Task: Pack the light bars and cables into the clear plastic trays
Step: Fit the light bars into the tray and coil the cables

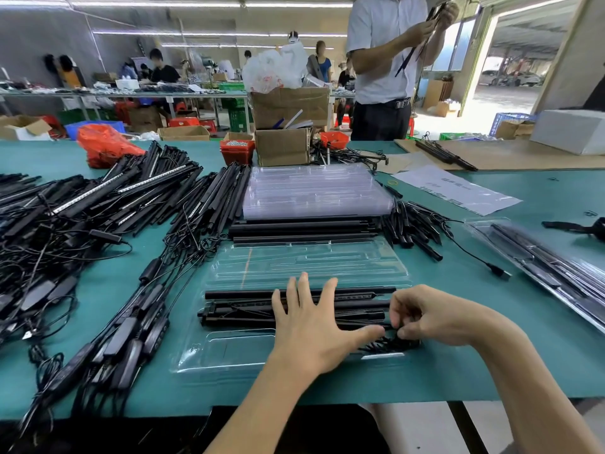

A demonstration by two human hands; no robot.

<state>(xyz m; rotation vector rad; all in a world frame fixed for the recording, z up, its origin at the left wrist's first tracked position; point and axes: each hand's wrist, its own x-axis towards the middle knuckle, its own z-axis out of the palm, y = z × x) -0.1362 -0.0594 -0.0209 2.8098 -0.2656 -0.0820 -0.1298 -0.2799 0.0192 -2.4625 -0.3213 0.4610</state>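
The left hand (311, 326), fingers spread wide, is pressing the light bars (248, 306) down into the clear tray (229, 358) while the right hand (422, 314) beside it is pinching the coiled cable (386, 345), tucking it in.

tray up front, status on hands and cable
Left hand flat on light bars in open tray. Right hand pinching coiled cable. Nothing blocking.

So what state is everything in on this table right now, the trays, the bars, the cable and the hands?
Open tray: lid folded back, partly filled.
Light bars: lying side by side in the tray.
Cable: bunched at the tray's right end.
Left hand: fingers spread, pressing the bars down.
Right hand: pinching the cable.
Tray stack: unfilled, piled up.
Packed tray: closed, at right.
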